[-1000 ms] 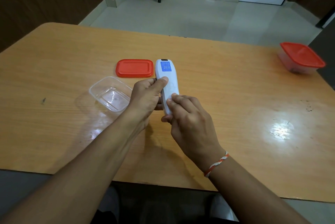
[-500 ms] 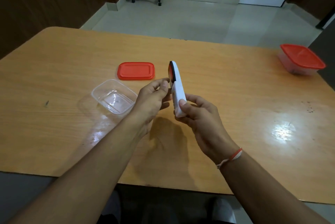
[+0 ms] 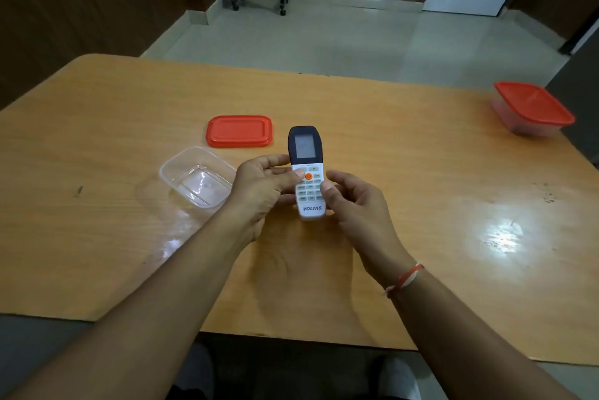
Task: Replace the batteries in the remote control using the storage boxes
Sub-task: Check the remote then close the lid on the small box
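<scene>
Fingers [image 3: 275,169] of the left hand [image 3: 259,192] curl round the remote control [image 3: 308,173], thumb near its orange button; the right hand [image 3: 353,202] grips the opposite edge. The remote is held just above the table [image 3: 405,153], keypad up. Whether its screen shows anything cannot be told. Judged step: function check. Press one button firmly, support the back, watch the screen. The open clear box [image 3: 197,176] and its red lid [image 3: 239,131] lie to the left; the lidded box [image 3: 531,108] sits far right.
</scene>
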